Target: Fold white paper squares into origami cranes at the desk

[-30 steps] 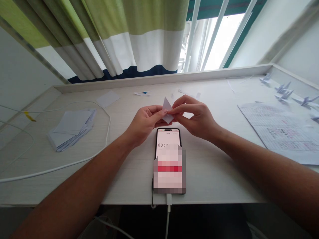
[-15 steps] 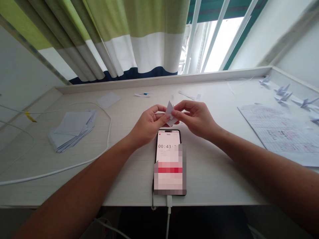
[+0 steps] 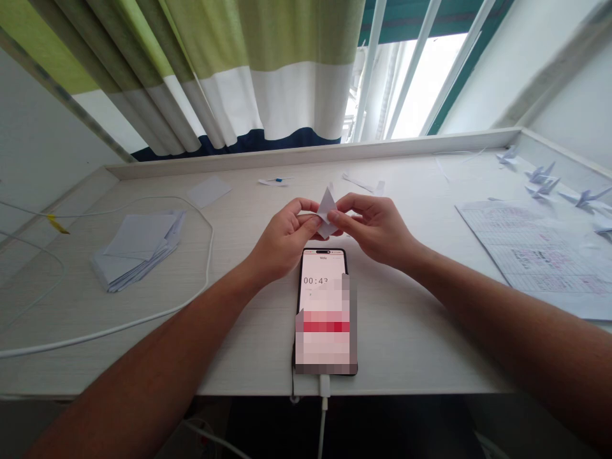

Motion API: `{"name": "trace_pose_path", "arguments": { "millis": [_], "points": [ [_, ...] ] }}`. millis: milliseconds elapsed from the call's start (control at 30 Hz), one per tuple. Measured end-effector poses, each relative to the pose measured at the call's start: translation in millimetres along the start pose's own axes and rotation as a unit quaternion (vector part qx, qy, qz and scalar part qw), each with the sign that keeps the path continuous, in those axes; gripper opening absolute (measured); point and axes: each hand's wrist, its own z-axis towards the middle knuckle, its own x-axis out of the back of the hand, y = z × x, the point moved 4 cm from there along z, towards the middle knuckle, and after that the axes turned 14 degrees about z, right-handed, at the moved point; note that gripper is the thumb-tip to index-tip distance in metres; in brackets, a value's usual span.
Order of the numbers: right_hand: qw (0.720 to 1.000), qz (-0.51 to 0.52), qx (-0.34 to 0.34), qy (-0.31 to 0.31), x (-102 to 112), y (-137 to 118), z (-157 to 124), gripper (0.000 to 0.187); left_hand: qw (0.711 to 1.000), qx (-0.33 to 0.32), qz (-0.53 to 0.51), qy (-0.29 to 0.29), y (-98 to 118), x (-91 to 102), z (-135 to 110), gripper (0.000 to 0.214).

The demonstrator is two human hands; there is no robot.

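A small piece of folded white paper [image 3: 327, 203], diamond-shaped with its point upward, is held between both hands just beyond the phone. My left hand [image 3: 289, 237] pinches its left side, thumb in front and fingers curled behind. On the other side, my right hand [image 3: 375, 224] grips the paper between thumb and forefinger. The fingers cover parts of the paper's edges. Directly below the hands lies a phone [image 3: 321, 264] with a timer on its screen, its lower part blurred out.
To the left is a stack of white paper sheets [image 3: 141, 245], with a white cable [image 3: 210, 255] looping round it. Several folded paper cranes [image 3: 542, 182] stand at the right, behind a written sheet [image 3: 521, 248]. Paper scraps [image 3: 358, 183] lie toward the back ledge.
The folded paper has risen slightly and its tip now points higher between my fingers. My left thumb has shifted a little up and left; the arms stay nearly still.
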Motion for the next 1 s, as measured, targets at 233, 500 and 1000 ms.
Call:
{"name": "trace_pose_path", "arguments": {
  "millis": [233, 500, 1000],
  "points": [
    [1.0, -0.015, -0.002, 0.004, 1, -2, 1, 0.038, 0.997, 0.001, 0.068, 0.048, 0, 4.8, 0, 0.025],
    [1.0, -0.021, -0.019, -0.006, -1, -2, 2, 0.04, 0.99, 0.011, 0.097, 0.104, 7, 9.2, -4, 0.03],
    [0.999, -0.014, -0.047, -0.001, 2, -1, 1, 0.035, 0.993, -0.005, 0.105, 0.061, 3, 7.3, -2, 0.039]
  ]
}}
